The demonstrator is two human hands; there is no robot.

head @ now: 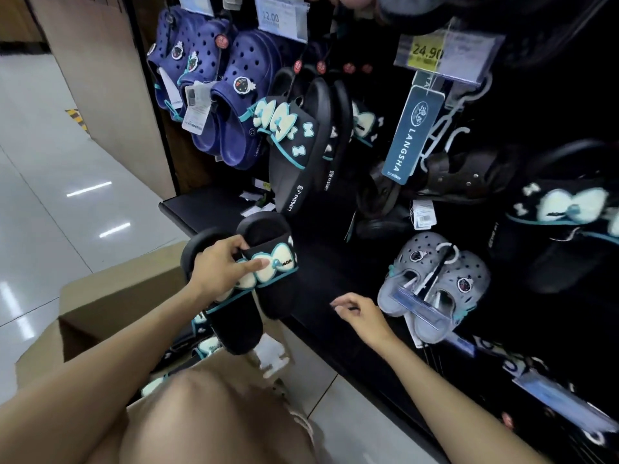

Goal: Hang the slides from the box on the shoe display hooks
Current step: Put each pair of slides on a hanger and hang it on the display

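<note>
Meanwhile, left hand gripping a black bow-trimmed slide pair above the cardboard box, right hand hovering loosely open at four o'clock, black hanging slides at twelve

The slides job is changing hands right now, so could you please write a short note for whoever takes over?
Left hand: grips a pair of black slides with bows, above the cardboard box.
Right hand: free, fingers loosely curled, near the display's lower shelf.
Done: matching black slides already hang on the display.
Left: hang the held pair on a hook; more slides are visible in the box.
</note>
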